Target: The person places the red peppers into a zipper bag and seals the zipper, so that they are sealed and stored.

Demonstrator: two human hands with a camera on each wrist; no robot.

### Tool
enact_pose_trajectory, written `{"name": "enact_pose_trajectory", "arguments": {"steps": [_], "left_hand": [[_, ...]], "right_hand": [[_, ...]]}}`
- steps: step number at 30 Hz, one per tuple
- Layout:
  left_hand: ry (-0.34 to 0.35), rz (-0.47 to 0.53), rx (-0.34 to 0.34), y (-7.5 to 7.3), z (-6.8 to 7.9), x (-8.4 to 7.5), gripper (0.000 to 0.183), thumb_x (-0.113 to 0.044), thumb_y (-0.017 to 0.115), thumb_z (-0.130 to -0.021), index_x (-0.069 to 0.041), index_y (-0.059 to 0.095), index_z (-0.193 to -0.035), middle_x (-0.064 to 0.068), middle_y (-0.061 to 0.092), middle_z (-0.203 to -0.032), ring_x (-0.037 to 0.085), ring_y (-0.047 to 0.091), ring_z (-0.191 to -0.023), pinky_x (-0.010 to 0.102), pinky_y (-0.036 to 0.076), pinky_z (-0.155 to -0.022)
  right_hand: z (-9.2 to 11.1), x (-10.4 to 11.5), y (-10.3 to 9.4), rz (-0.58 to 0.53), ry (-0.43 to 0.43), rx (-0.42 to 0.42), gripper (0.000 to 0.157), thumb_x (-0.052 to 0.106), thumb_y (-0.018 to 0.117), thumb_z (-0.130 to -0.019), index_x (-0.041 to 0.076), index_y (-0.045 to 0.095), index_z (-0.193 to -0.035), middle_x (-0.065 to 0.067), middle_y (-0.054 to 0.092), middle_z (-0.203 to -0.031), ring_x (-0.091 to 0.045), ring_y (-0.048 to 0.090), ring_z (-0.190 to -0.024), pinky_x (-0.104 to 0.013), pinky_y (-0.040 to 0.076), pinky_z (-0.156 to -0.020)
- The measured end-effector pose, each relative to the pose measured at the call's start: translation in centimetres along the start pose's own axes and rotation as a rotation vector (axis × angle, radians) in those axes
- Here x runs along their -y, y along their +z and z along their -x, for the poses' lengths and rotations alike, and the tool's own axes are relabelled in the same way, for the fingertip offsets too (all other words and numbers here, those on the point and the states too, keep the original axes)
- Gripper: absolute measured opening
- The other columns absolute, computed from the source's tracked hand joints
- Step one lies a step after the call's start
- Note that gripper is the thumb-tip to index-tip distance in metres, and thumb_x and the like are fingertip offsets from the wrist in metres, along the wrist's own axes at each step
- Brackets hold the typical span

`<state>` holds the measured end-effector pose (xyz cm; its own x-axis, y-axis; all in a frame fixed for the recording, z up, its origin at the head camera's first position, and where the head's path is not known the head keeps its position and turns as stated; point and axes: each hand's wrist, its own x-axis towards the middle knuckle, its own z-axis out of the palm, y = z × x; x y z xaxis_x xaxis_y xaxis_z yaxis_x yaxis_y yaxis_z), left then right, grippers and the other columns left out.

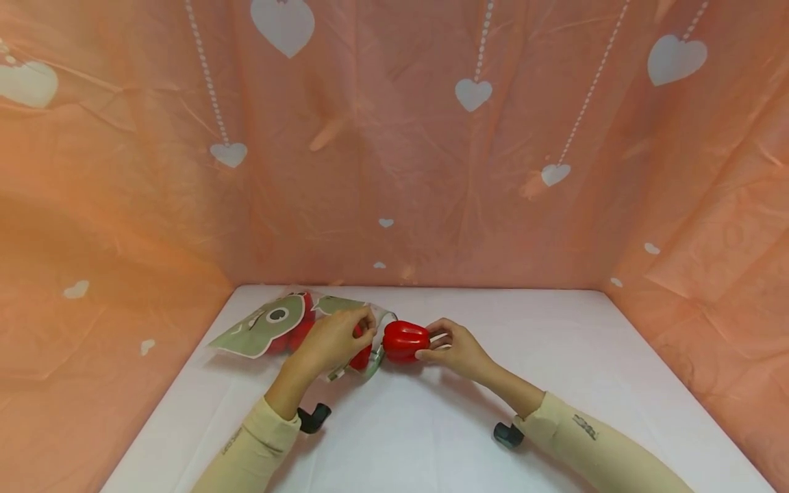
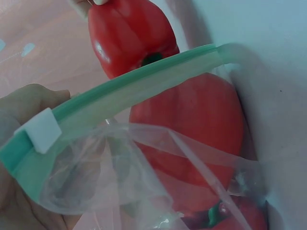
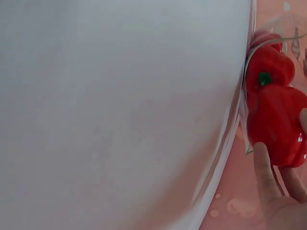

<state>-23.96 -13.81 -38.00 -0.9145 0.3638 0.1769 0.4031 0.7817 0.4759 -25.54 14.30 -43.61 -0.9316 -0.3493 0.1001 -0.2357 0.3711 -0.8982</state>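
Observation:
A clear zip bag [image 1: 255,335] with a printed green cartoon face lies on its side at the left, its mouth facing right. My left hand [image 1: 337,337] pinches the upper edge of that mouth, beside the green zip strip [image 2: 139,76] and its white slider [image 2: 43,130]. Through the clear film, red bell peppers [image 2: 192,124] show inside. Right at the opening, my right hand [image 1: 461,350] holds another red bell pepper [image 1: 404,341] between thumb and fingers. Its green stem end [image 2: 152,59] points toward the bag.
Black curved pieces [image 1: 314,418] show at both wrists. The white table [image 1: 524,329] runs back to a pink-orange curtain [image 1: 394,171] printed with white hearts, which also hangs along both sides.

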Motion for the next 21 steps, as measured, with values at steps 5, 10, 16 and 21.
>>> {"name": "enact_pose_trajectory", "arguments": {"steps": [5,10,16,21], "left_hand": [[0.000,0.009,-0.005,0.1,0.0,0.1,0.007,-0.021,0.074,-0.101,-0.024,0.068,-0.101,-0.010,0.067,-0.086,0.012,0.056,-0.068,0.031,0.048,-0.059],[-0.005,0.007,-0.006,0.1,-0.1,0.0,0.007,-0.022,0.074,-0.100,-0.024,0.068,-0.102,-0.010,0.067,-0.087,0.012,0.057,-0.068,0.030,0.049,-0.059],[-0.012,0.016,0.000,0.1,-0.2,-0.1,0.008,-0.022,0.076,-0.100,-0.022,0.068,-0.104,-0.008,0.068,-0.089,0.013,0.060,-0.075,0.028,0.053,-0.063],[-0.029,0.021,0.012,0.1,0.0,-0.1,0.009,-0.022,0.076,-0.100,-0.021,0.069,-0.105,-0.007,0.069,-0.090,0.014,0.060,-0.075,0.028,0.055,-0.064]], "right_hand": [[-0.2,0.3,0.6,0.007,0.005,-0.031,0.043,0.006,0.088,-0.088,-0.005,0.062,-0.121,-0.018,0.070,-0.119,-0.030,0.076,-0.101,-0.035,0.064,-0.084],[-0.4,0.6,1.0,0.013,0.008,-0.046,0.041,0.007,0.088,-0.088,-0.003,0.063,-0.119,-0.017,0.070,-0.117,-0.029,0.075,-0.100,-0.036,0.064,-0.084],[-0.5,0.8,1.6,0.025,-0.005,-0.056,0.041,0.008,0.089,-0.087,-0.003,0.062,-0.117,-0.018,0.070,-0.116,-0.031,0.076,-0.099,-0.037,0.064,-0.084],[-0.6,0.9,2.3,0.049,0.007,-0.076,0.040,0.010,0.089,-0.088,-0.002,0.062,-0.115,-0.016,0.070,-0.114,-0.030,0.075,-0.099,-0.039,0.064,-0.083]]}}
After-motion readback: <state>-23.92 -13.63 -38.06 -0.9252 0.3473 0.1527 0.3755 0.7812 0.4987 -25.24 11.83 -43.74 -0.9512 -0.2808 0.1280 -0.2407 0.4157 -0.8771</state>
